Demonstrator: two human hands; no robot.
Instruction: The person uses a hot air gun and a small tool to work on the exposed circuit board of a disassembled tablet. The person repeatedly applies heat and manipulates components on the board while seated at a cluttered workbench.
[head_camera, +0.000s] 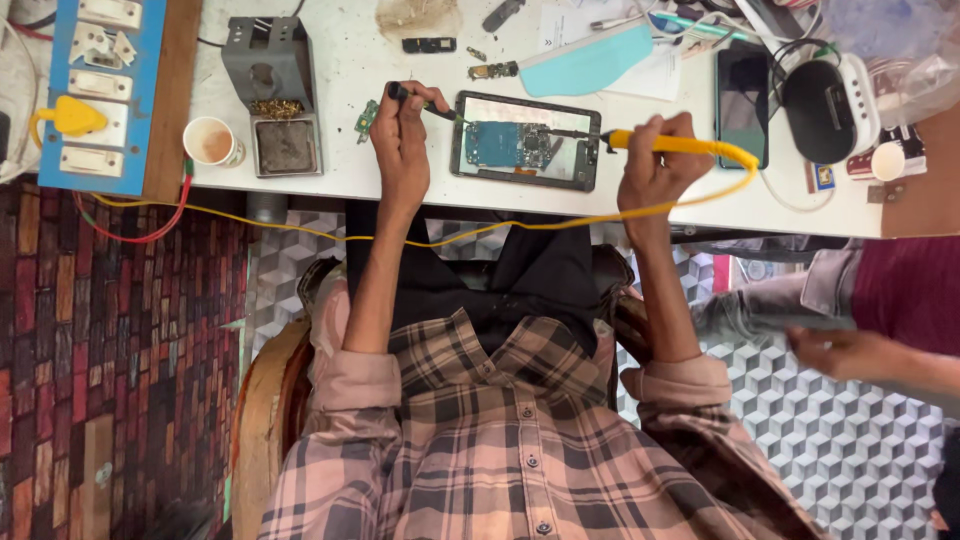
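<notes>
The step in hand looks like soldering on an opened dark-framed mobile phone (526, 141) that lies flat on the white worktable (350, 60), its blue circuit board exposed, directly between the two hands. The right hand (655, 165) is closed in a fist-like grip round the yellow-handled soldering iron (665, 146), whose metal shaft reaches across the phone toward the board. The left hand (402, 135) has its fingers curled tight about a thin black-handled tool (420, 101), the tip slanting to the phone's upper left corner; whether that tip touches the board is hard to tell at this size. The next move would call for a steady iron tip on a small joint and the black tool held still beside it. On the table stand a grey metal iron stand with brass wool (272, 95), a small white paper cup (210, 141), a second black phone (742, 103) and a blue switchboard with white sockets (98, 90). The iron's yellow cord (300, 228) trails off the edge. Below lies patterned floor, and another person's hand (845, 352) rests at the right.
</notes>
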